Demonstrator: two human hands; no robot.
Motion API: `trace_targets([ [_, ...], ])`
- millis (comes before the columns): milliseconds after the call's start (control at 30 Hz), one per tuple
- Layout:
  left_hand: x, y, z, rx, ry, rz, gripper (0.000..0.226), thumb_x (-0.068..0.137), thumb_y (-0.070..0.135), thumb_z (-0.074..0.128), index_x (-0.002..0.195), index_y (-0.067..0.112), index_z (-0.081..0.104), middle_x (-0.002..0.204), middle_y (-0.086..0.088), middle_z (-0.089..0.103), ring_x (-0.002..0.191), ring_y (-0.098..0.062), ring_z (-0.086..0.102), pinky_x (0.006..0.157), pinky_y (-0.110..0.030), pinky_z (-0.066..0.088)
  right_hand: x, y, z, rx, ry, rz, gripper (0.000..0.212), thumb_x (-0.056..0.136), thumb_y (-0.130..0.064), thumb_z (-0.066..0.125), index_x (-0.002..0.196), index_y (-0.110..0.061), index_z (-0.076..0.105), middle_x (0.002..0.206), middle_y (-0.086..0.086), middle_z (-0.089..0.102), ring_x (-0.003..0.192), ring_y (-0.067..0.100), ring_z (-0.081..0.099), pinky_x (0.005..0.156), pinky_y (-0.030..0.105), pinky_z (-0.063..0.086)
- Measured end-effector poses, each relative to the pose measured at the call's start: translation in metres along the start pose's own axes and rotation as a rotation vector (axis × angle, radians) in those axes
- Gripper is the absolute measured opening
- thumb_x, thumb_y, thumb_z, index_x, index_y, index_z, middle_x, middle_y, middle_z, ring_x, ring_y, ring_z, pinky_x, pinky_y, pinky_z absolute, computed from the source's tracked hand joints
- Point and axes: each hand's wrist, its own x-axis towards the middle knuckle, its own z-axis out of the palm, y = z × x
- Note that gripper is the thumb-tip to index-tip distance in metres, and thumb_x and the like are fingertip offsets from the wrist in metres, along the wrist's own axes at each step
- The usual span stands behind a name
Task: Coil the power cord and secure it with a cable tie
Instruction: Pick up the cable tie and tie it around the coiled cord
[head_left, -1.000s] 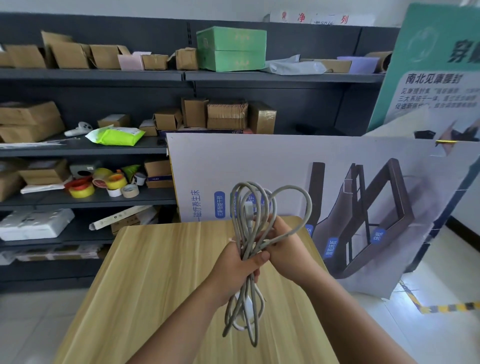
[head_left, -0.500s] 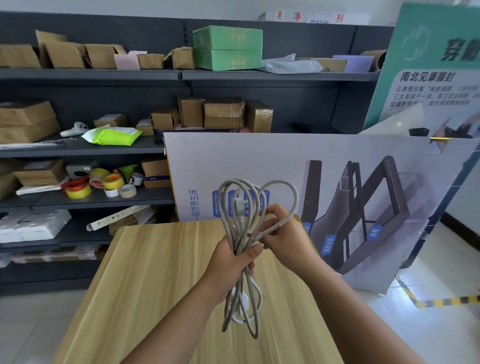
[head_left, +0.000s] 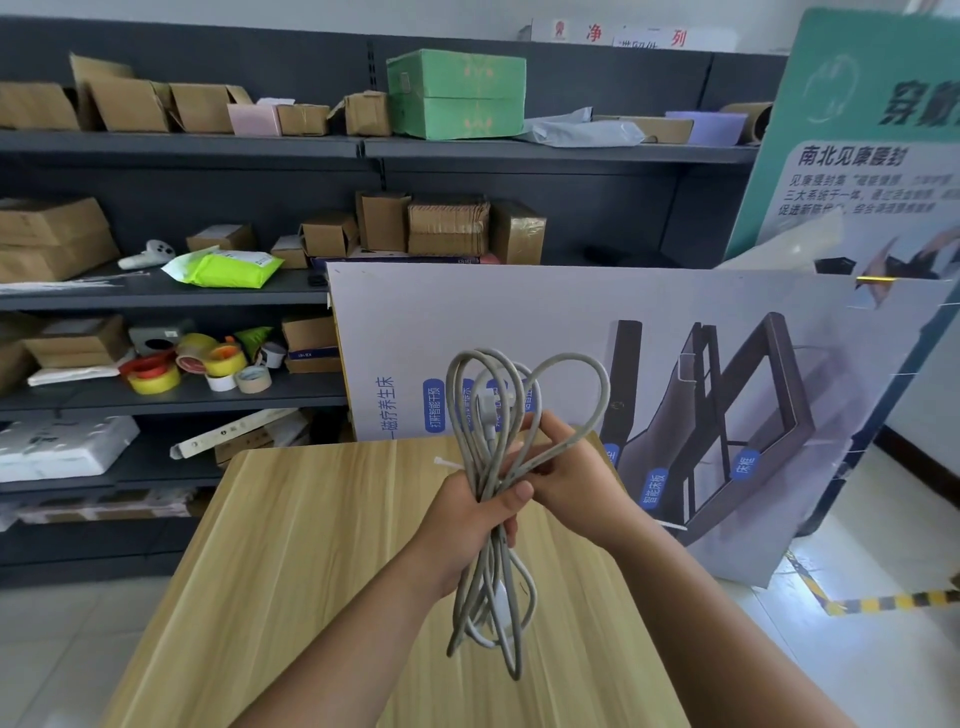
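Above wooden table (head_left: 322, 545) — power cord (head_left: 485, 582) coil upright

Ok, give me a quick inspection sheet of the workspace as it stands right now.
Surface: wooden table, bare where visible.
Job's things: grey power cord coiled, held above the table; white cable tie tip pokes out left of the bundle, fastening not visible.
Clutter: nothing seen on the table.
Grippers: left hand grips the coil's middle; right hand pinches beside it.
Cables: loops hang free below the hands.
Surroundings: shelves with boxes, tape rolls; printed board behind.
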Motion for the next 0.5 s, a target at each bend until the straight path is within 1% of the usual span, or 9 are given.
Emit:
trace_targets([
  [67, 0.000, 0.001, 0.000, 0.002, 0.036, 0.009, 0.041, 0.073, 0.044, 0.075, 0.111, 0.029, 0.071, 0.052, -0.007, 0.049, 0.053, -0.024, 0.049, 0.059, -0.035, 0.044, 0.000, -0.001, -0.001, -0.005, 0.046, 0.052, 0.039, 0.077, -0.008, 0.078, 0.106, -0.018, 0.054, 0.087, 0.002, 0.074, 0.073, 0.014, 0.074, 0.069, 0.034, 0.061],
  [133, 0.002, 0.004, -0.003, 0.006, 0.071, 0.011, 0.032, 0.071, 0.050, 0.075, 0.094, 0.026, 0.076, 0.051, -0.009, 0.049, 0.053, -0.024, 0.049, 0.061, -0.036, 0.043, 0.000, 0.001, -0.002, -0.069, 0.045, 0.120, 0.026, 0.082, -0.016, 0.075, 0.099, -0.021, 0.056, 0.088, 0.003, 0.070, 0.064, 0.015, 0.071, 0.062, 0.035, 0.061],
  [167, 0.003, 0.005, -0.006, 0.002, 0.082, 0.012, 0.032, 0.072, 0.049, 0.075, 0.094, 0.025, 0.076, 0.052, -0.009, 0.049, 0.053, -0.023, 0.049, 0.061, -0.036, 0.043, 0.000, 0.002, -0.004, -0.154, 0.028, 0.130, 0.016, 0.086, -0.019, 0.071, 0.095, -0.022, 0.058, 0.084, 0.001, 0.069, 0.061, 0.013, 0.068, 0.061, 0.036, 0.060],
  [200, 0.005, 0.006, -0.009, -0.003, 0.091, 0.011, 0.035, 0.072, 0.047, 0.074, 0.099, 0.025, 0.075, 0.052, -0.008, 0.049, 0.052, -0.022, 0.049, 0.062, -0.036, 0.044, 0.000, 0.003, -0.007, -0.251, 0.003, 0.116, 0.006, 0.090, -0.022, 0.067, 0.091, -0.022, 0.061, 0.080, -0.002, 0.068, 0.061, 0.010, 0.065, 0.064, 0.038, 0.059],
  [233, 0.006, 0.006, -0.012, -0.005, 0.097, 0.008, 0.037, 0.073, 0.044, 0.074, 0.104, 0.025, 0.074, 0.052, -0.007, 0.050, 0.052, -0.022, 0.050, 0.063, -0.036, 0.044, 0.000, 0.003, -0.009, -0.331, -0.025, 0.093, 0.004, 0.092, -0.023, 0.063, 0.088, -0.022, 0.064, 0.078, -0.005, 0.068, 0.063, 0.008, 0.062, 0.070, 0.039, 0.058],
  [300, 0.007, 0.005, -0.016, 0.013, 0.090, 0.006, 0.035, 0.075, 0.040, 0.074, 0.107, 0.024, 0.073, 0.051, -0.006, 0.051, 0.052, -0.021, 0.050, 0.063, -0.035, 0.045, 0.000, 0.000, -0.012, -0.396, -0.082, 0.065, 0.011, 0.093, -0.025, 0.061, 0.086, -0.022, 0.069, 0.077, -0.011, 0.068, 0.073, 0.006, 0.062, 0.075, 0.033, 0.055],
  [367, 0.005, 0.006, -0.015, 0.038, 0.075, 0.018, 0.031, 0.076, 0.037, 0.073, 0.106, 0.027, 0.073, 0.051, -0.006, 0.051, 0.051, -0.021, 0.050, 0.059, -0.032, 0.045, -0.002, -0.006, -0.011, -0.417, -0.142, 0.010, 0.013, 0.093, -0.022, 0.062, 0.094, -0.026, 0.074, 0.079, -0.020, 0.065, 0.080, 0.003, 0.063, 0.075, 0.022, 0.052],
  [433, 0.004, 0.008, -0.013, 0.032, 0.069, 0.027, 0.026, 0.075, 0.037, 0.073, 0.101, 0.031, 0.075, 0.050, -0.006, 0.051, 0.050, -0.020, 0.049, 0.055, -0.030, 0.045, -0.001, -0.007, -0.009, -0.428, -0.128, -0.076, 0.019, 0.090, -0.015, 0.064, 0.098, -0.026, 0.076, 0.079, -0.026, 0.064, 0.080, 0.000, 0.063, 0.072, 0.015, 0.049],
  [500, 0.004, 0.009, -0.012, 0.011, 0.067, 0.020, 0.028, 0.071, 0.040, 0.076, 0.098, 0.034, 0.075, 0.050, -0.006, 0.050, 0.049, -0.020, 0.049, 0.054, -0.031, 0.044, 0.000, -0.007, -0.007, -0.420, -0.066, -0.129, 0.021, 0.087, -0.010, 0.066, 0.095, -0.025, 0.078, 0.078, -0.032, 0.061, 0.078, -0.007, 0.062, 0.070, 0.010, 0.045],
])
